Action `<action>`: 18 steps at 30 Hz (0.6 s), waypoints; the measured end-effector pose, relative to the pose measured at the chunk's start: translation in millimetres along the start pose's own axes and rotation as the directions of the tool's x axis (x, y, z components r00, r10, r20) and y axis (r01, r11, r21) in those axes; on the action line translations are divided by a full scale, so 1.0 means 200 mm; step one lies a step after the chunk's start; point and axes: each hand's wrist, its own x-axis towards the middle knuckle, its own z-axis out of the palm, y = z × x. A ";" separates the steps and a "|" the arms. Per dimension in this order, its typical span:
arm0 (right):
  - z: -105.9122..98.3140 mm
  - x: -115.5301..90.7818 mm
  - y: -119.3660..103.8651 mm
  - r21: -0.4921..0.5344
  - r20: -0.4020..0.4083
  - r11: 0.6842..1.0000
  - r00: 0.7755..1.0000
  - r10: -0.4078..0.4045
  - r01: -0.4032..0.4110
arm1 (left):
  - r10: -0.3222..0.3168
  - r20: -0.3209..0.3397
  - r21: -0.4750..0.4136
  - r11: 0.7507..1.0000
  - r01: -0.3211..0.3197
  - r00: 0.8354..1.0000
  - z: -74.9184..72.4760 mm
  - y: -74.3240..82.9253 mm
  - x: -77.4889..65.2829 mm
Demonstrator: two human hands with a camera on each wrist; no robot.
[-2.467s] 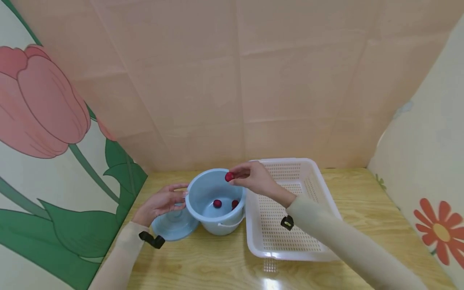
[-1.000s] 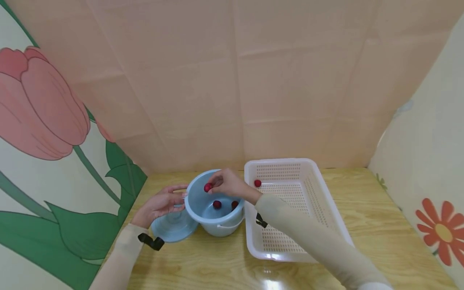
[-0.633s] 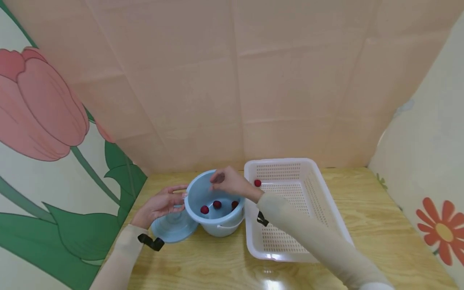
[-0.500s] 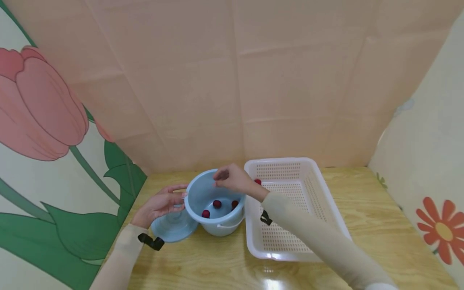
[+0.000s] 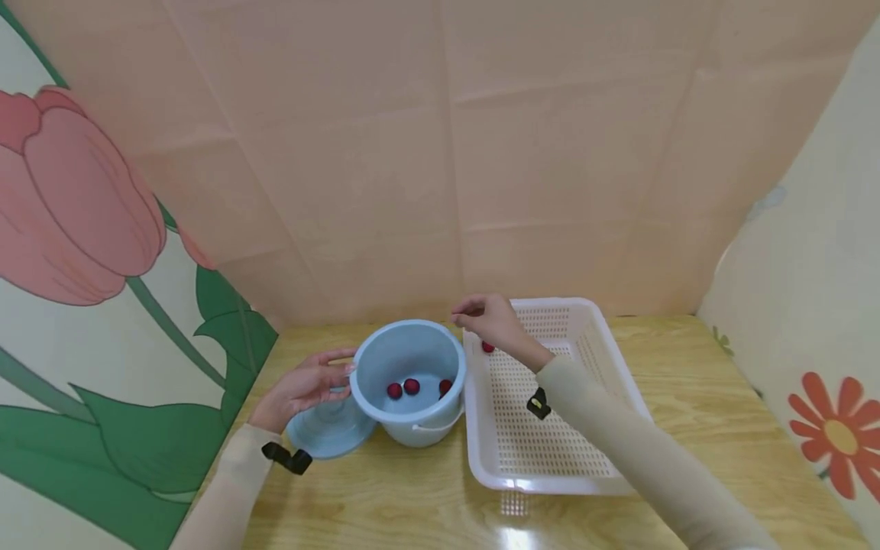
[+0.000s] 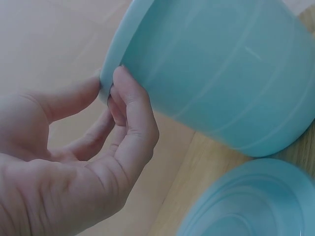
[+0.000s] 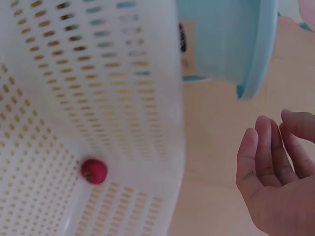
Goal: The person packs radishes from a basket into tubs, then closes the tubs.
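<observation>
A light-blue bucket (image 5: 422, 434) stands on the table, several small round dark-red fruits (image 5: 411, 386) on its floor. My left hand (image 5: 309, 389) pinches the bucket's left rim, thumb and fingertips on either side of it, as the left wrist view shows. My right hand (image 5: 496, 325) hovers over the left back edge of a white slotted basket (image 5: 550, 486), fingers loosely curled and holding nothing. One red fruit (image 7: 94, 171) lies in the basket's back left corner. In the head view my right hand partly covers it.
A light-blue round lid (image 5: 330, 431) lies on the wooden table (image 5: 385, 504) under my left hand, left of the bucket. The basket stands close to the bucket's right side. A pinkish sheet covers the back wall, and painted walls flank the table.
My right hand let a red fruit drop into the bucket, then moved right, out over the basket edge. The dropped fruit rolled beside another one. My left hand stayed on the rim.
</observation>
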 end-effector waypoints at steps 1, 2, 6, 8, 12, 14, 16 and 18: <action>-0.01 0.00 0.02 0.004 -0.007 1.000 1.000 0.009 -0.009 | 0.000 0.004 -0.009 1.000 0.000 1.000 0.00 0.00 0.00; -0.02 0.00 0.05 0.009 -0.012 1.000 1.000 0.016 -0.016 | 0.000 0.007 -0.017 1.000 0.000 1.000 0.00 0.00 -0.01; -0.02 0.01 0.15 -0.009 -0.033 0.999 0.999 0.033 -0.034 | -0.001 0.001 -0.037 0.999 0.001 1.000 0.00 0.00 -0.02; -0.02 0.01 0.20 -0.034 -0.045 0.998 0.998 0.045 -0.047 | -0.002 0.001 -0.033 0.999 0.002 1.000 0.00 0.00 -0.02; -0.02 0.01 0.29 -0.090 -0.079 0.994 0.995 0.056 -0.063 | 0.003 0.027 -0.056 0.998 -0.002 1.000 0.00 -0.01 -0.03; -0.02 0.02 0.32 -0.090 -0.089 0.993 0.994 0.067 -0.075 | 0.008 0.042 -0.072 0.997 -0.005 0.999 0.00 -0.01 -0.04; -0.02 0.02 0.35 -0.094 -0.095 0.992 0.992 0.077 -0.086 | 0.010 0.047 -0.079 0.997 -0.007 0.999 0.00 -0.01 -0.04; -0.01 0.03 0.38 -0.106 -0.096 0.989 0.991 0.093 -0.104 | 0.011 0.043 -0.071 0.997 -0.007 0.999 0.01 -0.01 -0.04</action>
